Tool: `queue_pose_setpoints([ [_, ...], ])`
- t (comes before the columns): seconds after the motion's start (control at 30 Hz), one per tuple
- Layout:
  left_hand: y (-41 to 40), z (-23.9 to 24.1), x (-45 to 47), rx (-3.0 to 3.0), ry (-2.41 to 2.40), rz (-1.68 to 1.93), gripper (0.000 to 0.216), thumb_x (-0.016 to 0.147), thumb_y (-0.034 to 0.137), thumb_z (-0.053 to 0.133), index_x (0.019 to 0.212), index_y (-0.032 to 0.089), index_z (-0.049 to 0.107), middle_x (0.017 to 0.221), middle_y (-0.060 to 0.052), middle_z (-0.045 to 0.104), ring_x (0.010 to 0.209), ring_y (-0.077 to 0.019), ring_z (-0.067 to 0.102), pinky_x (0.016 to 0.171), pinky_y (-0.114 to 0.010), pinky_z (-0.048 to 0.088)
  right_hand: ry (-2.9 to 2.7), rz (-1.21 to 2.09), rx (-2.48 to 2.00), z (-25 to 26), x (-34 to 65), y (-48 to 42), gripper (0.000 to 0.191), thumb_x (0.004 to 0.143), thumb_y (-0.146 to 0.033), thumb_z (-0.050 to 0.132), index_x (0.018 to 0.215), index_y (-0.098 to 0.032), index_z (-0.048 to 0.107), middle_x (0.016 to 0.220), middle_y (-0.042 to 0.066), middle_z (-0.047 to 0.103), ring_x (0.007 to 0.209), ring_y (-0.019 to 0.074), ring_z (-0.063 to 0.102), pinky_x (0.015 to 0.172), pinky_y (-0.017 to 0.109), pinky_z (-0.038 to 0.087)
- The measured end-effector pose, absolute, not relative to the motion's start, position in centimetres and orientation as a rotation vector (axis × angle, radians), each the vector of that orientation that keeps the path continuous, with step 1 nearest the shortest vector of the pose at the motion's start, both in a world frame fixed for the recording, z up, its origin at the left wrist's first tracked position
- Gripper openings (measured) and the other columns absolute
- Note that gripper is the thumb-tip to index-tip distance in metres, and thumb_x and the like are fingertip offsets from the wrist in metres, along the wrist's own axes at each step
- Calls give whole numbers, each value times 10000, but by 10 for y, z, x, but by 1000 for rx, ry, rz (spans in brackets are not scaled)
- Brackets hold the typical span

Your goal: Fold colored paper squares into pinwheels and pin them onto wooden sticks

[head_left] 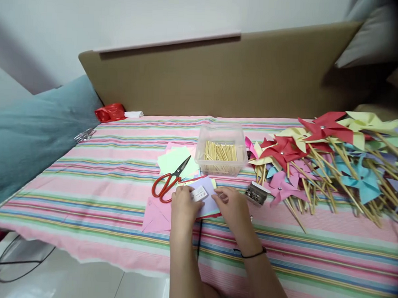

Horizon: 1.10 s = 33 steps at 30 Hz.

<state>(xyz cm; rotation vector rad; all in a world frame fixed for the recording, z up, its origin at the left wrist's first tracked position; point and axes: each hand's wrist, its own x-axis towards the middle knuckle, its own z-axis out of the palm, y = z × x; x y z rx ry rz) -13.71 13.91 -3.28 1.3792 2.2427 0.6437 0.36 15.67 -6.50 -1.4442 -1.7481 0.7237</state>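
My left hand (pixel 185 205) is closed on a small white printed block (pixel 199 193), which lies over a sheet of purple paper (pixel 211 207). With fingers pinched, my right hand (pixel 231 205) grips the right edge of that purple sheet. Red and yellow sheets show under it. Red-handled scissors (pixel 166 185) rest just left of my left hand, blades across pale green paper (pixel 172 159). Pink paper with crease or cut lines (pixel 157 215) lies below the scissors. Close to my right hand is a small open box of dark metal bits (pixel 256 194).
A clear plastic box (pixel 221 168) of short wooden sticks stands behind my hands. Many paper pinwheels on sticks (pixel 284 152) pile up on the right. A brown board (pixel 222 79) rises along the back. A red bundle (pixel 110 113) sits at the far left on the striped cloth (pixel 94 197).
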Motion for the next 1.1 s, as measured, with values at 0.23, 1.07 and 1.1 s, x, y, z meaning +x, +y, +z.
queue_pose_setpoints([
  [0.23,132,-32,-157,1201,1940,846,192,648,320,712,742,159,666,690,-19,595,661,-184,538,605,-279,373,-1814,657,-1515,-73,-12,161,232,729,-142,673,961,-147,673,839,75,666,792,240,612,738,370,494],
  [1.07,121,-20,-161,613,1666,1232,491,549,467,743,897,133,654,872,-55,623,814,-201,613,755,-334,491,-1580,1047,-1507,-68,5,159,101,749,-283,493,694,-242,419,578,-11,582,555,189,529,566,291,348],
  [1.1,121,-19,-161,612,1665,1233,498,549,473,745,903,136,653,871,-52,622,819,-202,616,756,-333,493,-1573,1057,-1502,-69,5,160,96,742,-282,496,706,-243,416,586,-12,588,550,186,523,561,289,348],
])
